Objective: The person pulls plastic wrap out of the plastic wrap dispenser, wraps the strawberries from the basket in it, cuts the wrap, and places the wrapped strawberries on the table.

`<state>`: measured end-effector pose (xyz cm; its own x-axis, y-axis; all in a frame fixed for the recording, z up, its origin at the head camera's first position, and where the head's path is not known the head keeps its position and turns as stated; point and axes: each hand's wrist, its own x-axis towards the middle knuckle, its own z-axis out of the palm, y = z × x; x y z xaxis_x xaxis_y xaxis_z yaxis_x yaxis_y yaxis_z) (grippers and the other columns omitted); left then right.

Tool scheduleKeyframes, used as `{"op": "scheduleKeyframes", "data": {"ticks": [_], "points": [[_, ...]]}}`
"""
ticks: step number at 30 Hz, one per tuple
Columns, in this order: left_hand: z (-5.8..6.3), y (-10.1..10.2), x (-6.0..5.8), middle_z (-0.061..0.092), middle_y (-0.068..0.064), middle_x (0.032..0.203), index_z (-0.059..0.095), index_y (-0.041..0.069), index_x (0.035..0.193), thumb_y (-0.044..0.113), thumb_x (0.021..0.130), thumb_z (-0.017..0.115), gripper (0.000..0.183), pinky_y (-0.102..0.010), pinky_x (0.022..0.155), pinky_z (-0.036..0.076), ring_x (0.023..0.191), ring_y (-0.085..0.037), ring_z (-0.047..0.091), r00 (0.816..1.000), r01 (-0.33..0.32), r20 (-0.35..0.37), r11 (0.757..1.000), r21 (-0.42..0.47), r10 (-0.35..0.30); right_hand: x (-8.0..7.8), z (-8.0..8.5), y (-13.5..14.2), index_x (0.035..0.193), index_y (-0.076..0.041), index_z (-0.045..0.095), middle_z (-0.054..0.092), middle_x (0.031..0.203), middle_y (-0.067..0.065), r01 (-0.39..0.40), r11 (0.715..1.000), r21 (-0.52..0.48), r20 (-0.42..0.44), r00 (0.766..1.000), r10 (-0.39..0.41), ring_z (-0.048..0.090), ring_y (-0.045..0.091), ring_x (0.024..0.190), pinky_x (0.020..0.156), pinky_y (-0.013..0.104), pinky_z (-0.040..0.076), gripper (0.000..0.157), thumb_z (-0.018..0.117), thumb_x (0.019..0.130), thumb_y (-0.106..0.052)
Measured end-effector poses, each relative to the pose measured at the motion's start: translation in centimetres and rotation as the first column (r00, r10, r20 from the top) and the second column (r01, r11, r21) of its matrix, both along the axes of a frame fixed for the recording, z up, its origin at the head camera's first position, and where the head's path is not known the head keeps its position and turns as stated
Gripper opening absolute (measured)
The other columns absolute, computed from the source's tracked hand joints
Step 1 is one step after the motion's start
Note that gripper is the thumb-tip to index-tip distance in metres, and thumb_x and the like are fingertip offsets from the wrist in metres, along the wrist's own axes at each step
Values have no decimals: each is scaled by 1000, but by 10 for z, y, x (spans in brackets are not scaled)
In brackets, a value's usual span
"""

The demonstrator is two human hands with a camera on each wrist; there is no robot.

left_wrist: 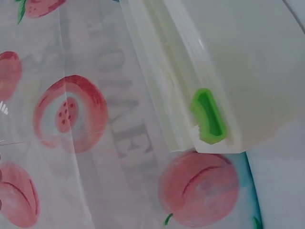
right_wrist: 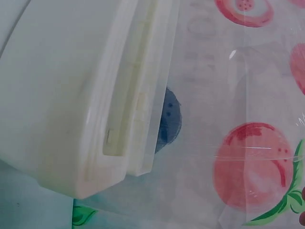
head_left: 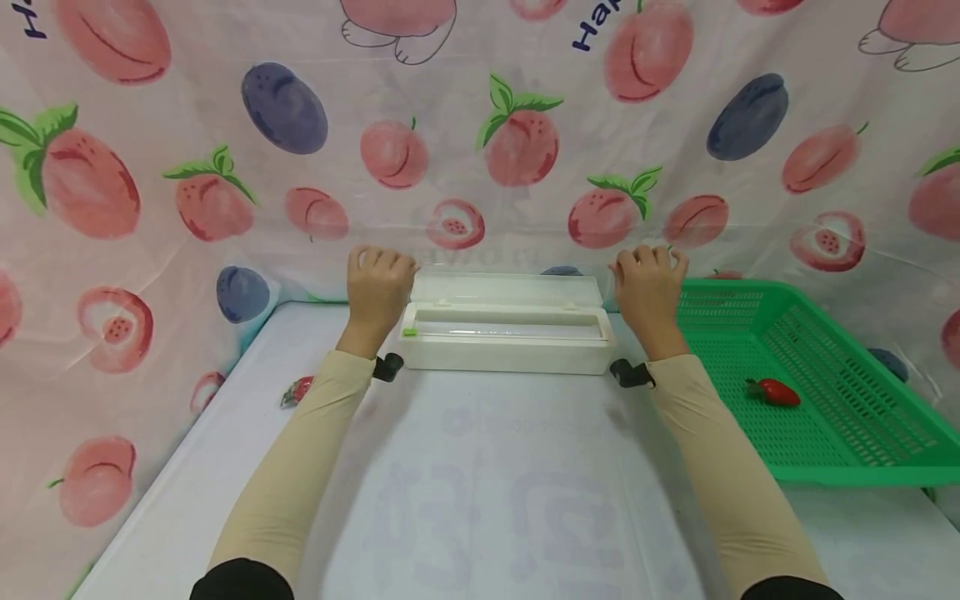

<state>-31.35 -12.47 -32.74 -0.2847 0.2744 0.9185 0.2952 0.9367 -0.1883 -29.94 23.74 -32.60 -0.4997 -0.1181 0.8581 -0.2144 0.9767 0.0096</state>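
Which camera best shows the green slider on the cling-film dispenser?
The left wrist view: the green slider shows large and unobstructed. The head view shows it only as a small patch at the left end of the cling-film dispenser; the right wrist view shows the dispenser's other end, not the slider.

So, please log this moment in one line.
left hand, right hand: apparently pinching clear film | box: lid open | red fruit: in basket

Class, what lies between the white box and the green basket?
The right hand, its tan sleeve and a black wrist piece, as the head view shows.
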Motion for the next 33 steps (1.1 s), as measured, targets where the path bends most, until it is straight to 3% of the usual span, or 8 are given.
{"op": "scheduleKeyframes", "data": {"ticks": [10,18,33], "points": [[9,0,6,71,-9,78,72,8,82,21,84,69,14,-43,87,46,80,-27,63,1000,-1,-7,1000,23,1,2,9,0,89,1,62,63,91,22,25,999,-19,3,1000,-25,53,39,93,92,59,34,23,56,94,-20],[15,0,9,70,-10,77,72,7,81,18,84,69,12,-41,79,48,77,-28,62,999,45,-25,998,47,-44,7,17,0,90,0,62,64,92,22,17,999,-31,-7,1000,-17,53,40,95,90,59,37,22,56,94,-21],[26,1,18,70,-9,76,72,7,80,21,85,68,15,-40,73,49,76,-28,62,995,59,-84,996,72,-53,14,28,0,88,2,65,63,89,23,5,997,-71,-79,997,-10,53,39,92,91,57,35,25,56,94,-21]]}}
